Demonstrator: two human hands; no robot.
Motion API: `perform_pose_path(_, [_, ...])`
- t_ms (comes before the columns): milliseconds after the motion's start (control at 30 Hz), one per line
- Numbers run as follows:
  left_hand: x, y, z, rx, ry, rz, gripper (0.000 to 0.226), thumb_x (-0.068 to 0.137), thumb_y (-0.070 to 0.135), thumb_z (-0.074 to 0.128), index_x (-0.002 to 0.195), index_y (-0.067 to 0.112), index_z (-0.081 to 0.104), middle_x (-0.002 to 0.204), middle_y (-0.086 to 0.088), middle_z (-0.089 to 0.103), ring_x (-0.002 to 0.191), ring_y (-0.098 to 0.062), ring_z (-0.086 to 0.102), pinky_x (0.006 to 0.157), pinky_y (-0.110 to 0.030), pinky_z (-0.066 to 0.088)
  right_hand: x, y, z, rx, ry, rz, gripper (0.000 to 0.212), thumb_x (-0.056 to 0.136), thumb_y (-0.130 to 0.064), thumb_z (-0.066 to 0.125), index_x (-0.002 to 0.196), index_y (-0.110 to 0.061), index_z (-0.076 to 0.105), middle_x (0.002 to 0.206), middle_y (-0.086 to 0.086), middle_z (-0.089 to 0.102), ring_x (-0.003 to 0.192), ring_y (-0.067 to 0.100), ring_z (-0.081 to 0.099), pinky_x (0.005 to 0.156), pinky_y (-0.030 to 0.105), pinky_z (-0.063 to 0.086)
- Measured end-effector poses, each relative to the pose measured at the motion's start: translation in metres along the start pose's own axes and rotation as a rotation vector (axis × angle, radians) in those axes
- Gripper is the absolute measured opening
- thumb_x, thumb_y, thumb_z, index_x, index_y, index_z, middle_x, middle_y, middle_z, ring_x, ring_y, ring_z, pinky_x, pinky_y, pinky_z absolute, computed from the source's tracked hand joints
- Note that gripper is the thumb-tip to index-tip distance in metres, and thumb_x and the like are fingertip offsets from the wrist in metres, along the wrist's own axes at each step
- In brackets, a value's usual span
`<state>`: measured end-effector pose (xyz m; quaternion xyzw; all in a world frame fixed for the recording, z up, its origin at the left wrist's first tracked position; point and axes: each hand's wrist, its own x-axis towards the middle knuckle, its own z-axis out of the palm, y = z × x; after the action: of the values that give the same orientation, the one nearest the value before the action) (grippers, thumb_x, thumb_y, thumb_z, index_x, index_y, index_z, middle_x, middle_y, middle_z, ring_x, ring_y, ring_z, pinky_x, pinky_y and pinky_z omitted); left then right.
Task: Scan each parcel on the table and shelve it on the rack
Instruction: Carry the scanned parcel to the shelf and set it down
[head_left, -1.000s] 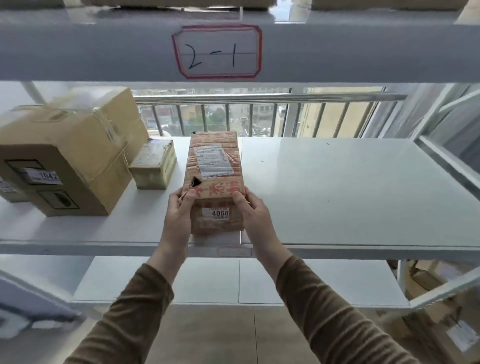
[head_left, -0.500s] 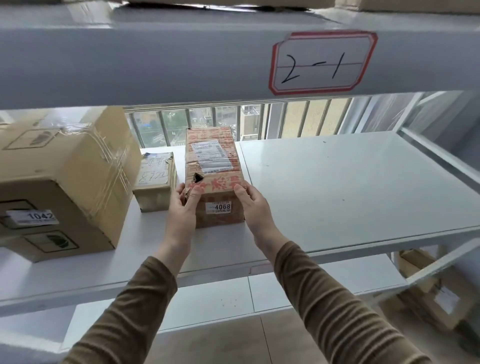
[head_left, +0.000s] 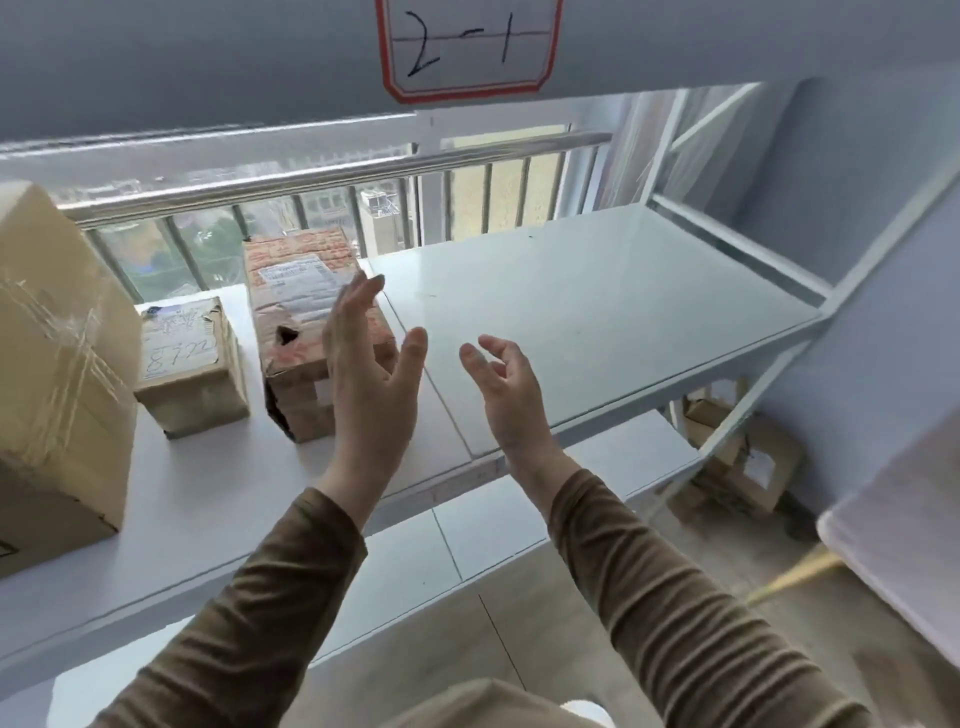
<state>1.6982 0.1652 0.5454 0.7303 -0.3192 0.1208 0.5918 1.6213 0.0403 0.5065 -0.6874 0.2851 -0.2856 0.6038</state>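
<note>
A long brown parcel (head_left: 293, 317) with red print and a white label lies on the white rack shelf (head_left: 597, 312), its short end toward me. My left hand (head_left: 371, 379) hovers in front of the parcel's right side, fingers straight, holding nothing. My right hand (head_left: 501, 389) is further right above the shelf, fingers relaxed and empty. Neither hand touches the parcel. A small taped parcel (head_left: 187, 364) with handwriting sits just left of it, and a large cardboard box (head_left: 52, 374) stands at the far left.
A shelf beam overhead carries a red-bordered label "2-1" (head_left: 470, 47). A lower shelf (head_left: 467, 545) lies beneath. A railing (head_left: 363, 171) and window run behind the rack. Cardboard boxes (head_left: 743, 462) sit on the floor at right. A white surface edge (head_left: 898, 535) juts in at right.
Both hands have let go of the long parcel and pulled back toward me and to the right. The parcel stays on the shelf. The camera has swung to the right.
</note>
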Motion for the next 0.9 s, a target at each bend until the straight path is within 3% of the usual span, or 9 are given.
perform_pose_path(167, [-0.034,0.028,0.077,-0.170,-0.255,-0.083,0.053,0.100,0.025,0.064,0.148,0.021,0.044,0.152,0.009,0.047,0.144,-0.007,0.039,0.114,-0.020,0.027,-0.030,0.013,-0.092,0.029,0.204,0.053,0.055,0.089,-0.064,0.062,0.133,-0.032,0.055,0.141,-0.003,0.056,0.133,0.015,0.050,0.106,0.035,0.043])
perform_pose_path(333, [-0.089,0.071,0.164,-0.303,-0.530,-0.138,0.048,0.100,0.026,0.064,0.145,0.027,0.047,0.147,0.016,0.051,0.140,-0.003,0.043,0.113,-0.024,0.031,-0.079,0.030,-0.201,0.015,0.456,0.125,0.058,0.089,-0.064,0.063,0.135,-0.029,0.057,0.140,-0.005,0.058,0.131,0.014,0.052,0.106,0.036,0.043])
perform_pose_path(500, [-0.165,0.142,0.248,-0.399,-0.779,-0.144,0.035,0.100,0.019,0.064,0.129,0.035,0.053,0.128,0.032,0.056,0.130,0.001,0.050,0.111,-0.023,0.035,-0.145,0.052,-0.319,0.045,0.690,0.180,0.038,0.097,-0.048,0.068,0.126,-0.025,0.061,0.132,-0.005,0.063,0.128,0.013,0.056,0.098,0.026,0.044])
perform_pose_path(600, [-0.219,0.187,0.298,-0.429,-0.891,-0.171,0.037,0.101,0.017,0.064,0.135,0.026,0.054,0.119,0.031,0.057,0.114,0.012,0.055,0.101,-0.013,0.041,-0.187,0.064,-0.390,0.052,0.799,0.218,0.037,0.094,-0.050,0.069,0.121,-0.027,0.062,0.130,-0.003,0.065,0.125,0.014,0.058,0.101,0.030,0.046])
perform_pose_path(667, [-0.257,0.217,0.332,-0.444,-0.974,-0.188,0.038,0.100,0.017,0.064,0.135,0.026,0.053,0.109,0.034,0.059,0.103,0.013,0.058,0.095,-0.019,0.049,-0.217,0.068,-0.440,0.053,0.845,0.249,0.037,0.097,-0.048,0.068,0.125,-0.025,0.061,0.130,-0.005,0.063,0.124,0.013,0.057,0.092,0.026,0.046])
perform_pose_path(767, [-0.312,0.261,0.380,-0.447,-1.074,-0.178,0.040,0.100,0.020,0.065,0.137,0.027,0.053,0.132,0.022,0.058,0.125,-0.006,0.056,0.113,-0.036,0.044,-0.261,0.075,-0.514,0.042,0.911,0.281,0.040,0.099,-0.046,0.066,0.130,-0.021,0.059,0.130,-0.004,0.062,0.123,0.013,0.057,0.083,0.021,0.043])
perform_pose_path(900, [-0.383,0.318,0.435,-0.458,-1.174,-0.159,0.044,0.101,0.024,0.063,0.143,0.025,0.050,0.148,0.009,0.051,0.137,-0.010,0.045,0.119,-0.036,0.034,-0.314,0.088,-0.601,0.046,0.990,0.318,0.041,0.101,-0.043,0.065,0.132,-0.017,0.059,0.129,-0.001,0.062,0.116,0.009,0.059,0.072,0.016,0.041])
